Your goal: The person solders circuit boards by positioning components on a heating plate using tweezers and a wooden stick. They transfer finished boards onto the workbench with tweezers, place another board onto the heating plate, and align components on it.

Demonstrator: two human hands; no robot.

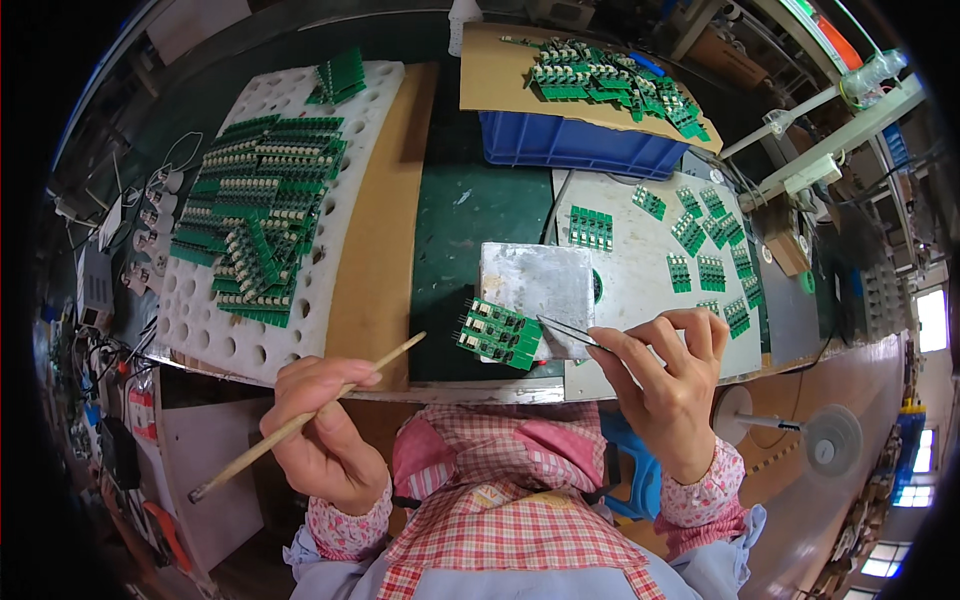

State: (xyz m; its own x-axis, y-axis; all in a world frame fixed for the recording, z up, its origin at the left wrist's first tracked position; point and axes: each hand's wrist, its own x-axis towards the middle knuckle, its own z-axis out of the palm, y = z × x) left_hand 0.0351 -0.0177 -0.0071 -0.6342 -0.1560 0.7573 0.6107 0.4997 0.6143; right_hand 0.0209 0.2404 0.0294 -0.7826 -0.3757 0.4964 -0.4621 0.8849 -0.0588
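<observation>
- While the left hand (325, 435) pinches a stick (255, 453), dark end low, pale tip just left of the board (500, 335) and apart from it.
- Right hand (670, 385) holds tweezers (568, 329), tips at the board's right edge; from where I stand, cannot tell whether they grip.
- Board slants over the plate's (535, 275) near left corner.
- Left: stacked boards (275, 200) on white foam (250, 345).
- Beyond: heaped boards (590, 75), cardboard (490, 80), blue crate (580, 145) beneath.
- Right: scattered boards (711, 272) on a pale sheet (635, 300).

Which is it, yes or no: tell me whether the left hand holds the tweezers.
No, the tweezers are in the right hand, while the left hand holds a wooden stick.
</observation>
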